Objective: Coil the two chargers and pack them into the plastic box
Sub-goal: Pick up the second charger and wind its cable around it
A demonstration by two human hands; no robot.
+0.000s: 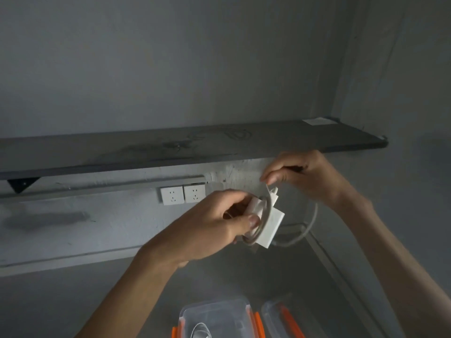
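Note:
My left hand (219,225) grips a white charger brick (272,226) with cable loops wound around it, held in the air in front of the wall. My right hand (305,178) pinches the white cable (311,225) just above the brick; the loose part of the cable hangs in a curve down to the right. At the bottom edge stands a clear plastic box (219,315) with orange clips, and a coiled white cable (200,331) lies inside it. The box lid (280,318) lies beside it on the right.
A dark shelf (195,147) runs along the wall above my hands. Two white wall sockets (183,197) sit left of the charger. A grey table surface (244,276) lies below, with the wall corner close on the right.

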